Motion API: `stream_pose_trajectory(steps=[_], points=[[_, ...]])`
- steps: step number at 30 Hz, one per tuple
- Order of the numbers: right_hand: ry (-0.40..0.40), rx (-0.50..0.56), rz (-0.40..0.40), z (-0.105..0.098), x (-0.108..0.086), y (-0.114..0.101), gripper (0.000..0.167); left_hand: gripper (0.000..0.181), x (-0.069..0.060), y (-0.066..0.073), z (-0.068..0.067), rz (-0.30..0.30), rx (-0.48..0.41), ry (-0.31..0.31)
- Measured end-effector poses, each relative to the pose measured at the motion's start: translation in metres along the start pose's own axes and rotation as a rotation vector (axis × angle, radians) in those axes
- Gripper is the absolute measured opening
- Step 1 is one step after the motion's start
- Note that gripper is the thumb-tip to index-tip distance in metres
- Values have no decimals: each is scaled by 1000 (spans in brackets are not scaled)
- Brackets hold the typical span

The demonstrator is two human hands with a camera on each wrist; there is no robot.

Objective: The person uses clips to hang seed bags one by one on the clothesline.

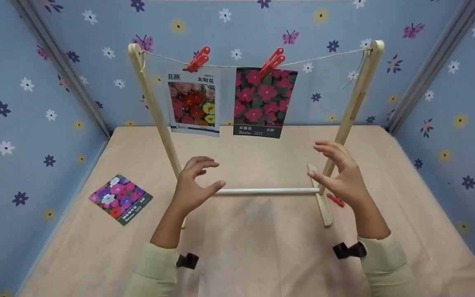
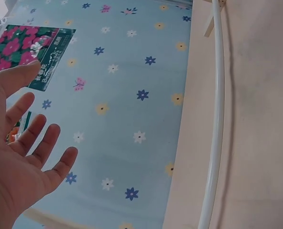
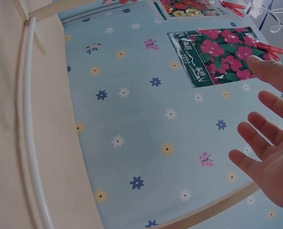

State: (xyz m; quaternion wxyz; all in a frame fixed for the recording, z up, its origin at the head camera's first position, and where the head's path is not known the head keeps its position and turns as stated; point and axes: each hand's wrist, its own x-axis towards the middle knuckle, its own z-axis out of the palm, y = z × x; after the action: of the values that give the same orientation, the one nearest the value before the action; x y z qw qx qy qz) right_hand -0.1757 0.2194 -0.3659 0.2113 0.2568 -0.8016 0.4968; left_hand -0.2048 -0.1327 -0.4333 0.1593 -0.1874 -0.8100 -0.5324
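Two flower seed packets hang from a string [image 1: 324,57] between wooden posts. A red clothespin [image 1: 198,60] holds the white-bordered packet [image 1: 193,103]; another red clothespin [image 1: 273,62] grips the pink-flower packet [image 1: 262,101]. My left hand [image 1: 194,185] is raised in front of the left post [image 1: 155,107], fingers loosely bent, thumb apart, holding nothing. My right hand [image 1: 344,177] is held likewise by the right post [image 1: 355,103], also without anything in it. In both wrist views the fingers are spread and relaxed.
A third seed packet [image 1: 121,199] lies on the table [image 1: 237,247] at the left. One red clothespin [image 1: 336,200] lies beside the stand's right foot [image 1: 325,210]. A white rod [image 1: 268,191] joins the posts low down. Flower-patterned walls [image 1: 237,37] enclose the table.
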Motion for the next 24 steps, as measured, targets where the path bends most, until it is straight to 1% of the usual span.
stream_pose_trajectory(steps=[5, 8, 13, 18, 21, 24], points=[[68, 0, -5, -3, -13, 8, 59, 41, -12, -4, -11, 54, 45, 15], [105, 2, -6, -5, -19, 13, 59, 39, -18, -7, -17, 69, 78, 29], [142, -7, -30, -11, -26, 22, 57, 37, -25, -12, -26, 71, 122, 64], [189, -16, -18, -16, -33, 30, 53, 38, -32, -15, -35, 85, 130, 83], [220, -23, -1, -20, -40, 42, 51, 39, -37, -19, -40, 82, 140, 99], [244, -26, 42, -26, -49, 60, 50, 40, -41, -23, -46, 63, 158, 129]])
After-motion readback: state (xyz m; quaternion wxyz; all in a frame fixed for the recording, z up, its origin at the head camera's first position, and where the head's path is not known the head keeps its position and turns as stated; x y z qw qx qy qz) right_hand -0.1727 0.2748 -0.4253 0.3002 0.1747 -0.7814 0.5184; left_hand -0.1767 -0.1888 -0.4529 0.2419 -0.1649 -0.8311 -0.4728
